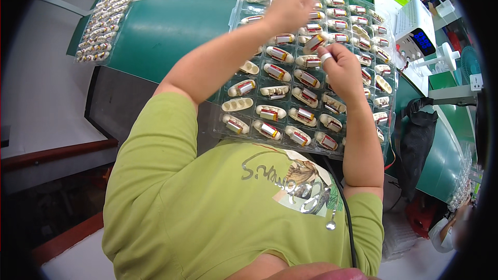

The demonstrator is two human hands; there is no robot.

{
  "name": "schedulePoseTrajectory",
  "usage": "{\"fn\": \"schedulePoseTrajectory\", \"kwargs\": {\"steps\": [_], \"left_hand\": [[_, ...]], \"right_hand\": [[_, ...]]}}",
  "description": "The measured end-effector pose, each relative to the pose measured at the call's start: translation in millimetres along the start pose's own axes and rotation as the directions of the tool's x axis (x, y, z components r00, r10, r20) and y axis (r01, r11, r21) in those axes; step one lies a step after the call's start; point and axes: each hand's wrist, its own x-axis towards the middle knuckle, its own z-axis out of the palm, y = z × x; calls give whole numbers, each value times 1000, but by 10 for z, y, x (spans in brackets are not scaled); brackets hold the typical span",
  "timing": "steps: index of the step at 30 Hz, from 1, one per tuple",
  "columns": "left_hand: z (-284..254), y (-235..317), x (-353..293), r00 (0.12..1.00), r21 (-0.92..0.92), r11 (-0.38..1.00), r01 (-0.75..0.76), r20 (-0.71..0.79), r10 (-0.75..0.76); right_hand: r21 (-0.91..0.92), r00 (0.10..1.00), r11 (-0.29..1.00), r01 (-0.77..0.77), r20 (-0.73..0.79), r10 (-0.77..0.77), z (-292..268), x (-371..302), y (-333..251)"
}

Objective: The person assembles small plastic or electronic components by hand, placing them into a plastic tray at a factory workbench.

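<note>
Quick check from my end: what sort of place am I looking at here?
Most likely a small electronics assembly bench in a workshop or factory. A clear blister tray holds rows of small white cased parts, a second filled tray lies on the green worktop, and a white bench instrument with a blue display stands alongside.

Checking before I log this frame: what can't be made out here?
Head view only:
- left hand: fingers blurred; whether it grips anything is unclear.
- right hand: pinches a small part; details too small.
- clear tray: cells under both hands hidden.
- second tray: parts too small.
</note>
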Motion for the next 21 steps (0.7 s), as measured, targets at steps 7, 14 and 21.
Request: {"fn": "schedulePoseTrajectory", "kwargs": {"steps": [7, 14, 21], "left_hand": [[-577, -981, 614, 999, 812, 584, 9, -32, 29], [-760, -645, 60, 994, 366, 930, -30, -87, 67], [-720, -543, -317, 968, 556, 831, 19, 199, -155]], "right_hand": [[54, 954, 993, 105, -288, -86, -120, 52, -6], [-19, 853, 933, 359, -400, -336, -117, 17, -64], [-105, 795, 889, 446, -410, -447, -96, -11, -71]]}}
